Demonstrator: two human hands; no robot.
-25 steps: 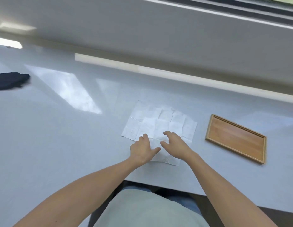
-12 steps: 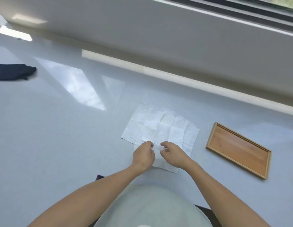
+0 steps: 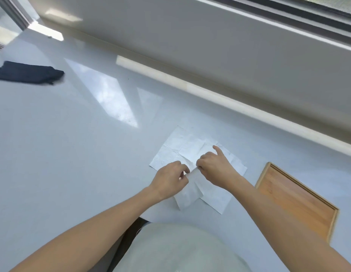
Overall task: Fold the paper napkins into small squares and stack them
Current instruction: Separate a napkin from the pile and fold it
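Right at the middle of the white countertop (image 3: 72, 154), both hands pinch the same white paper napkin (image 3: 188, 195): the left hand (image 3: 170, 180) has thumb and fingers closed on its upper left edge, and the right hand (image 3: 214, 167) grips the edge just beside it, its index finger stretched out over the sheets behind. The pinched edge is lifted off the surface, and the rest of the napkin hangs down toward the person, its long axis running from the hands to the near counter edge. It is thin, creased and partly folded over itself.

Under it lie more unfolded paper napkins (image 3: 178, 148), flat and overlapping in a rough diamond, with fold lines dividing them into squares; how many sheets there are cannot be told.

One wooden tray (image 3: 296, 203) sits just right of the napkins, its long axis slanting from upper left to lower right. One dark folded cloth (image 3: 29, 72) lies well apart at the far left.
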